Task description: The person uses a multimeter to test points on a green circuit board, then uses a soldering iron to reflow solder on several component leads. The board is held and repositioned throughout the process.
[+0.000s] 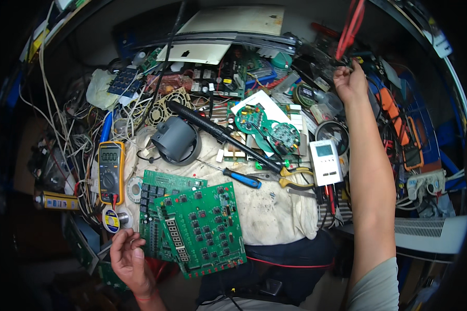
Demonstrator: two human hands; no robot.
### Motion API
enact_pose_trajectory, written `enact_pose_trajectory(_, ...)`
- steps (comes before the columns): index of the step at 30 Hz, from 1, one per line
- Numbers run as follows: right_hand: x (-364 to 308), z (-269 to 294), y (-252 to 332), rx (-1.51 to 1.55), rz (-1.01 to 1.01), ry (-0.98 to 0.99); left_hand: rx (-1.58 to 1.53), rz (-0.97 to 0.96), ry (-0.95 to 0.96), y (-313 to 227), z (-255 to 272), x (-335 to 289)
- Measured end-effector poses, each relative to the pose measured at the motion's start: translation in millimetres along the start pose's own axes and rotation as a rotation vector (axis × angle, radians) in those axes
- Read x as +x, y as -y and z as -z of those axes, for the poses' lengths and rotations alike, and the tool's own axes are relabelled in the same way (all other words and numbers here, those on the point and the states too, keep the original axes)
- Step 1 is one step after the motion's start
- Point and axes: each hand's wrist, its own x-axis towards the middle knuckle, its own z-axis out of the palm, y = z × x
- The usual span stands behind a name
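- Hands far apart: left hand [131, 259] at the near table edge, grip clamped on the corner of a green circuit board [200, 228] lying on a white cloth [275, 212].
- Right hand [349, 80] stretched to the far clutter, fingers pinching red wires [350, 26].
- Yellow multimeter [111, 171] just left of the board.

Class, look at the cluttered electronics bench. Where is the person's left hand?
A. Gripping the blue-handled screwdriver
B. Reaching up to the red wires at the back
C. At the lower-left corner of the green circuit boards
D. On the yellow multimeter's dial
C: the left hand rests at the lower-left edge of the stacked green circuit boards, while the right hand reaches up towards the red wires.
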Motion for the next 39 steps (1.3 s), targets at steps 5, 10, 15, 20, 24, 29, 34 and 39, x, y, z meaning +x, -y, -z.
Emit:
enact_pose_trajectory(5, -117.2, -6.5, 20.0, -0.317, 0.23, 0.191, 0.138, -0.299, 0.27, -38.7, -33.8, 3.8)
enact_pose_trajectory(10, -244.2, 26.6, 25.4, -0.332, 0.419, 0.347, 0.513, -0.465, 0.758, -46.2, -137.8, -3.6)
enact_pose_trajectory(15, -332.3, 76.5, 17.3, -0.149, 0.391, 0.193, 0.93, -0.689, 0.89, 6.3, -264.0, -6.1)
enact_pose_trajectory(20, -368.5, 125.5, 25.6, -0.14, 0.398, 0.056, 0.924, -0.793, 0.726, 36.1, -293.2, -24.8)
enact_pose_trajectory(24, -366.8, 142.5, 24.9, -0.154, 0.392, 0.06, 0.933, -0.777, 0.685, 44.1, -292.9, -29.6)
enact_pose_trajectory(29, -366.5, 139.7, 11.4, -0.149, 0.355, 0.081, 0.966, -0.704, 0.735, 35.2, -292.0, -28.4)
enact_pose_trajectory(34, -369.9, 140.5, 9.5, -0.128, 0.337, 0.084, 0.896, -0.716, 0.831, -9.0, -262.4, -20.5)
enact_pose_trajectory(39, -371.0, 144.4, 12.8, -0.088, 0.357, 0.089, 0.651, -0.651, 0.826, -62.3, -213.3, -35.0)
